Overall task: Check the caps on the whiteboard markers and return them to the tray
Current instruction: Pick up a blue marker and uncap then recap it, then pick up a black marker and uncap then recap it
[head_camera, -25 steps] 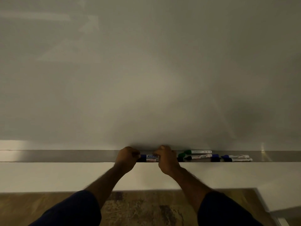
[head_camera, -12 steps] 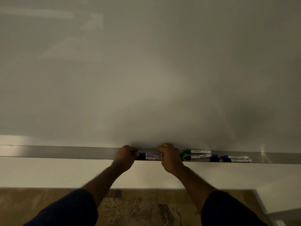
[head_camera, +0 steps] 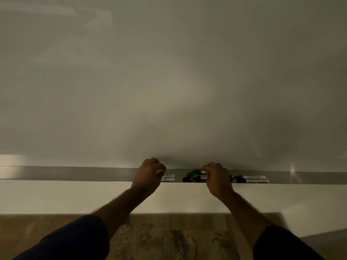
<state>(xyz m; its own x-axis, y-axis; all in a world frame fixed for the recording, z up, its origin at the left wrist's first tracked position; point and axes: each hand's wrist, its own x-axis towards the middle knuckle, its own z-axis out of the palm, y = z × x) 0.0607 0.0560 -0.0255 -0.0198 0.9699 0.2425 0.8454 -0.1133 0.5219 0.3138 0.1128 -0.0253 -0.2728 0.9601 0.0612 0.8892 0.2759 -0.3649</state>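
The whiteboard markers lie along the metal tray [head_camera: 75, 173] at the foot of the whiteboard [head_camera: 169, 81]. One marker [head_camera: 168, 178] shows its white labelled barrel just at 3 o'clock of the left hand [head_camera: 148, 176], its other end hidden behind that hand. A green-capped marker [head_camera: 193, 173] and a darker one [head_camera: 191, 179] lie together between the two hands, and a blue-capped pair [head_camera: 249, 179] lies at 3 o'clock of the right hand [head_camera: 218, 180]. Both hands hang over the tray edge, fingers curled loosely inward, thumb and forefinger near each other; whether either touches or pinches a marker cannot be told through the dimness and blur. Dark sleeves [head_camera: 75, 239] cover the upper forearms at 6 o'clock, above a patterned floor [head_camera: 178, 239].
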